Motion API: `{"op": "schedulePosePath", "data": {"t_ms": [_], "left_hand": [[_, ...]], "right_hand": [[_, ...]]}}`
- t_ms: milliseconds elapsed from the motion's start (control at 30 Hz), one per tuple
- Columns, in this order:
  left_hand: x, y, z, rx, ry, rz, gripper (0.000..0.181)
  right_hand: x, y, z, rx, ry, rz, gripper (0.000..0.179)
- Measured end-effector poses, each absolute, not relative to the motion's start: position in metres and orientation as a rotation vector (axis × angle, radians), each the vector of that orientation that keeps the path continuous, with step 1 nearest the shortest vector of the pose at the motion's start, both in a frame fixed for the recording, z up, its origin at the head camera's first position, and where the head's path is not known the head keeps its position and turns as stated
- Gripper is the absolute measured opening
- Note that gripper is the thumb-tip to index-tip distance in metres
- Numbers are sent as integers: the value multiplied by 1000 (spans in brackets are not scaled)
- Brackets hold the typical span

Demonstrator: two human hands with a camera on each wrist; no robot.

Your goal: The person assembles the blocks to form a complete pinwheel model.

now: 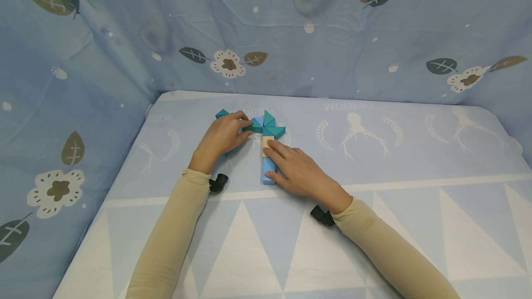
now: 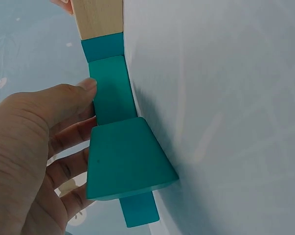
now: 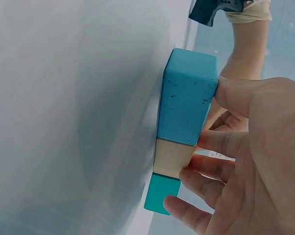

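Teal and blue blocks form a fan-like cluster (image 1: pixel 269 123) on the table. A column runs toward me from it: a plain wooden block (image 1: pixel 268 141), then a blue block (image 1: pixel 269 170). My left hand (image 1: pixel 224 134) is at the cluster's left side. Its thumb and index finger pinch a teal block (image 2: pixel 113 90); a teal trapezoid block (image 2: pixel 127 161) stands nearer the wrist. My right hand (image 1: pixel 300 172) lies along the column's right side, fingers fairly straight. Its thumb touches the blue block (image 3: pixel 189 100) and its fingertips touch the wooden block (image 3: pixel 173 157).
Another teal block (image 1: pixel 222 113) shows just beyond my left hand, partly covered by it. A patterned cloth (image 1: pixel 365 216) covers the table. Blue printed fabric (image 1: pixel 291 40) hangs behind and at the left. Black wrist cameras (image 1: pixel 218 182) sit at both cuffs.
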State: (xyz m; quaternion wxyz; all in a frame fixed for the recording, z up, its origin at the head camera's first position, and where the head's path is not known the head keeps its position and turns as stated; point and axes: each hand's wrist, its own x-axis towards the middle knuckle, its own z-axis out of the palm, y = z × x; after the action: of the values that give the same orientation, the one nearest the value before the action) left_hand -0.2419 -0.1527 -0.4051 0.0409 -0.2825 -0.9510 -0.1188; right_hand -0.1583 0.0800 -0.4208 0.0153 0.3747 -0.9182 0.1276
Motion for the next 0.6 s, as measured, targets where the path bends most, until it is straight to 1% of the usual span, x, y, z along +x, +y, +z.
{"op": "schedulePosePath", "data": {"t_ms": [433, 600], "left_hand": [[-242, -154, -404, -855, -2921, -386, 36], [-243, -163, -398, -806, -2894, -513, 35]], "right_hand": [[-158, 80, -420, 1163, -2882, 403, 62], [-158, 80, -420, 1162, -2903, 404, 62]]}}
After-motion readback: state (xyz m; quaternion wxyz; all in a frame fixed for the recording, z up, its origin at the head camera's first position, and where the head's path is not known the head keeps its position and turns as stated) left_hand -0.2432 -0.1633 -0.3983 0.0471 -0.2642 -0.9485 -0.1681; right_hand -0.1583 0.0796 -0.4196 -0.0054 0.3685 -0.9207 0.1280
